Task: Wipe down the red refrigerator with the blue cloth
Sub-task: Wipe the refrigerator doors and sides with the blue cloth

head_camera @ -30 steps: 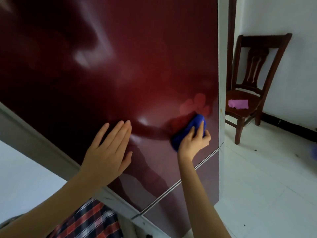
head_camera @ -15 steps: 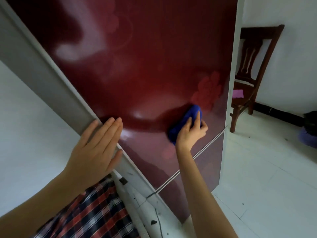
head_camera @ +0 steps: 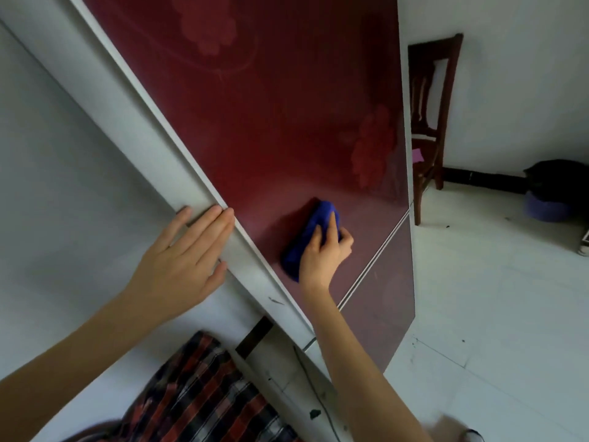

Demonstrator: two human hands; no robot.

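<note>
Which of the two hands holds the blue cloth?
The right hand presses the folded blue cloth on the glossy red refrigerator door. The left hand lies flat and empty on the grey edge.

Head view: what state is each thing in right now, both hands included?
Refrigerator: doors shut, red front glossy.
Blue cloth: bunched, pressed against the red door just above the seam between the doors.
Right hand: closed on the cloth.
Left hand: open, flat on the refrigerator's grey side edge.
Chair: upright, partly hidden behind the refrigerator.
Pink cloth: lying on the chair seat.
</note>
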